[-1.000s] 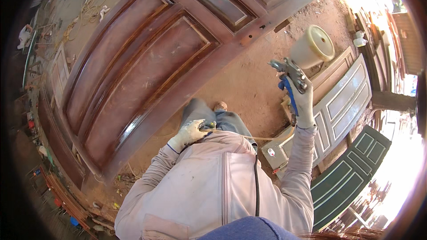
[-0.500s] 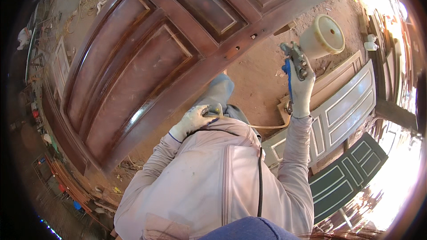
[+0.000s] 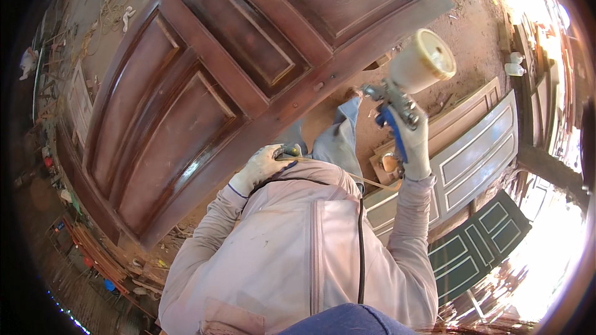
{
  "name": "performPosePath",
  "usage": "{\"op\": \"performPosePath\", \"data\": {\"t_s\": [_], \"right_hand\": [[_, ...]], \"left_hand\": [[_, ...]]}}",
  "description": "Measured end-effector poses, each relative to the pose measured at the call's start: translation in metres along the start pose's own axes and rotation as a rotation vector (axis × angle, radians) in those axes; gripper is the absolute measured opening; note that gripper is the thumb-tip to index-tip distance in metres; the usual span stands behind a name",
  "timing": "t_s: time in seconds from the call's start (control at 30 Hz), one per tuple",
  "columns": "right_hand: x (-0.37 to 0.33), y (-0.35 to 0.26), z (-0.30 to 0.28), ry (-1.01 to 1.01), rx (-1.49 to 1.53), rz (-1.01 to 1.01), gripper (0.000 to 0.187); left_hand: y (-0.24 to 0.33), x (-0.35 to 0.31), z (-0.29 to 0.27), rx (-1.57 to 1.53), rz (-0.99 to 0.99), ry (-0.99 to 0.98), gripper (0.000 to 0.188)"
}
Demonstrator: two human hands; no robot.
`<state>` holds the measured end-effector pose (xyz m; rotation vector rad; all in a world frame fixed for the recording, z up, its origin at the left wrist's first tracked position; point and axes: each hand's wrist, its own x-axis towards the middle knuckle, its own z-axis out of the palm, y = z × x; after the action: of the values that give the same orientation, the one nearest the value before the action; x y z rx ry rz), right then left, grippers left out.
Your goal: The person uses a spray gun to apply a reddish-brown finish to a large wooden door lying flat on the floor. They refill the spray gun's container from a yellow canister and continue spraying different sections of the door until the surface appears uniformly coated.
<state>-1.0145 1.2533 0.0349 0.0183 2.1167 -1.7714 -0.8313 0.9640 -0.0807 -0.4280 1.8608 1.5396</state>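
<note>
Gun [image 3: 397,104] at 2 o'clock from the centre of view, in your right hand [image 3: 415,142]: fingers wrapped round the grip, whether the trigger is pulled cannot be told. The cup [image 3: 422,59] sits on it, lid turned toward 2 o'clock; its true lean is unclear from overhead. Nozzle end points to about 10 o'clock, beside the near edge of the brown door [image 3: 254,105], which spans 9 to 1 o'clock. Gap in depth not readable.

Left hand [image 3: 267,164] at your waist, fingers curled on the hose [image 3: 372,182], which crosses toward your right wrist.

Handling, my judgement: carry the cup near upright so nothing slops, wrist firm, nozzle clear of the door's edge. Feed the hose with your left — slack enough for reach, yet not dragging on wood. Mind your right elbow: grey door [image 3: 478,156] at 3 o'clock, green door [image 3: 481,245] at 4.
</note>
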Motion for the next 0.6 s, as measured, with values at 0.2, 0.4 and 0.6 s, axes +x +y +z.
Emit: {"op": "performPosePath", "data": {"t_s": [0.2, 0.4, 0.6], "right_hand": [[0.067, 0.003, -0.096, 0.286, -0.050, -0.068, 0.024], [0.103, 0.007, -0.152, 0.398, -0.228, -0.184, 0.036], [0.104, -0.011, -0.157, -0.107, -0.038, 0.049, 0.040]], "left_hand": [[0.055, 0.038, 0.034, 0.022, -0.026, 0.108, 0.037], [0.101, 0.082, 0.076, 0.057, -0.062, 0.169, 0.032], [0.105, 0.120, 0.125, 0.124, -0.058, 0.277, 0.030]]}}
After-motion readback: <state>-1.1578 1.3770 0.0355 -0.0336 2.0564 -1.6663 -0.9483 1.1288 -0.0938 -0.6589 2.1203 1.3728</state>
